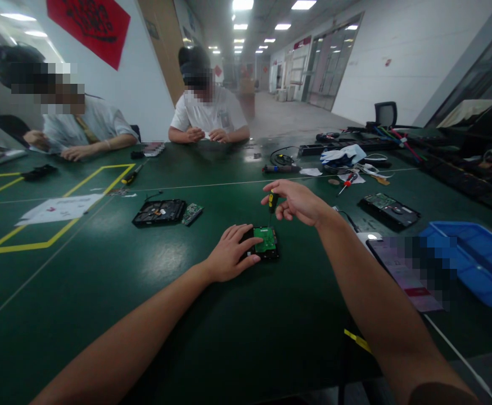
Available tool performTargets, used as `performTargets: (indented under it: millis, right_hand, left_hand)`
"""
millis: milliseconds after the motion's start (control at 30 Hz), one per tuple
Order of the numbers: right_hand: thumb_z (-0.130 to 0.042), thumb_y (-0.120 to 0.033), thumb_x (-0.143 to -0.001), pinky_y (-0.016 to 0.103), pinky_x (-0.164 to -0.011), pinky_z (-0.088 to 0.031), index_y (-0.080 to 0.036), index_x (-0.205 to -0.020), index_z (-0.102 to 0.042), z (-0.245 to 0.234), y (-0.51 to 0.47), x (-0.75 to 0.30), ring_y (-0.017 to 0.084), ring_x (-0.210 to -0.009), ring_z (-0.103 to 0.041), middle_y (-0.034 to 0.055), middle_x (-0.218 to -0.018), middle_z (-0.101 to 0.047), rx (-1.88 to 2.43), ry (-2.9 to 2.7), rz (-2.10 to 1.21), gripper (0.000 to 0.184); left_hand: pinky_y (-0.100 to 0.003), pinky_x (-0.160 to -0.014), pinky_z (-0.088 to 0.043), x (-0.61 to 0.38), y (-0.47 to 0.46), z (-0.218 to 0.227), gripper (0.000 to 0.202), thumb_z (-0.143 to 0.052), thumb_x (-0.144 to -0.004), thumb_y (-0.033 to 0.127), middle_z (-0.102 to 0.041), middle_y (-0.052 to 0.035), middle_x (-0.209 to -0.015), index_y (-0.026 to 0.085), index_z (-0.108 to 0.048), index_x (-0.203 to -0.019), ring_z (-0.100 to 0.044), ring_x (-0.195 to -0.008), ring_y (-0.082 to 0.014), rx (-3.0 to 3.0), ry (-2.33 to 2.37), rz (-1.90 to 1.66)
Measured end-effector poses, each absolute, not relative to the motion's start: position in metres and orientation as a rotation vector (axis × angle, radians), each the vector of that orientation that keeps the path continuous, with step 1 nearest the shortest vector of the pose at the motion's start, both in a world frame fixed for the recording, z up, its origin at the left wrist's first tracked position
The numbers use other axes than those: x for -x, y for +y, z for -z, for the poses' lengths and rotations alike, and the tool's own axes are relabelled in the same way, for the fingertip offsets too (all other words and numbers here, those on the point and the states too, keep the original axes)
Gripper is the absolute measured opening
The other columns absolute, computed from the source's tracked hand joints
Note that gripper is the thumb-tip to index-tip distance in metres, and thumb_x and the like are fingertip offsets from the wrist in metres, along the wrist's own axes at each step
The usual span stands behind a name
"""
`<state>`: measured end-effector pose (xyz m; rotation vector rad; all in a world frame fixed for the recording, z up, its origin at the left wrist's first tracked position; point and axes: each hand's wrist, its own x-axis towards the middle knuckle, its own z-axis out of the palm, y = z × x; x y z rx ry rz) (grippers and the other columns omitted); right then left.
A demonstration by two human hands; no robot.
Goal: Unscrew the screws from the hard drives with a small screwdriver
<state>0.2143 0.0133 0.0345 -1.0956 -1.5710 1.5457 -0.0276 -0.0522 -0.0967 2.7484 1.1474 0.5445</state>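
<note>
A black hard drive (265,243) with a green circuit board on top lies on the dark green table (186,315). My left hand (231,254) rests flat on its left side, fingers spread over the edge. My right hand (297,201) hovers above the drive, pinching a small yellow-and-black screwdriver (272,203) held upright, its tip pointing down at the circuit board.
An opened hard drive (159,212) and a loose circuit board (192,213) lie to the left. Another drive (389,207) and a blue tray (477,260) sit at right, with cables and tools behind. Two people sit across the table; yellow tape marks the left.
</note>
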Motion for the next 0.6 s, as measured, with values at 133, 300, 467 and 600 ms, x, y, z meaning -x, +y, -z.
performTargets:
  millis: [133, 300, 467, 600]
  right_hand:
    - [-0.054, -0.029, -0.094, 0.025, -0.041, -0.041, -0.022, -0.097, -0.055, -0.032, 0.0152, -0.2135, 0.015, -0.057, -0.064, 0.0115, -0.098, -0.073, 1.054, -1.516, -1.574, 0.008]
    - [-0.053, -0.025, -0.093, 0.025, -0.045, -0.043, -0.019, -0.094, -0.063, -0.0322, 0.0155, -0.215, 0.014, -0.059, -0.063, 0.0098, -0.095, -0.071, 1.04, -1.591, -1.519, 0.012]
    - [-0.049, -0.024, -0.093, 0.026, -0.046, -0.039, -0.019, -0.095, -0.072, -0.0331, 0.0162, -0.2177, 0.013, -0.061, -0.058, 0.01, -0.099, -0.073, 1.042, -1.661, -1.479, 0.023]
    - [-0.05, -0.026, -0.094, 0.026, -0.046, -0.037, -0.019, -0.097, -0.073, -0.0315, 0.0186, -0.218, 0.013, -0.061, -0.055, 0.0111, -0.102, -0.074, 1.049, -1.651, -1.468, 0.024]
  left_hand:
    - [-0.061, -0.125, -0.024, 0.0274, -0.0525, 0.0966, 0.054, -0.046, -0.104, 0.058, -0.035, -0.0122, -0.164, 0.029, -0.055, -0.149, -0.034, -0.15, -0.0358, -2.749, 1.147, -0.55]
    - [-0.059, -0.125, -0.025, 0.0283, -0.0514, 0.098, 0.054, -0.045, -0.104, 0.058, -0.034, -0.0116, -0.164, 0.03, -0.054, -0.149, -0.033, -0.151, -0.0343, -2.753, 1.141, -0.541]
    - [-0.059, -0.124, -0.025, 0.0285, -0.0512, 0.0989, 0.053, -0.047, -0.104, 0.058, -0.035, -0.0118, -0.164, 0.029, -0.055, -0.148, -0.033, -0.151, -0.0348, -2.752, 1.14, -0.558]
    - [-0.061, -0.124, -0.026, 0.0286, -0.0509, 0.0992, 0.053, -0.049, -0.103, 0.057, -0.036, -0.0113, -0.163, 0.03, -0.055, -0.148, -0.034, -0.15, -0.0362, -2.739, 1.134, -0.577]
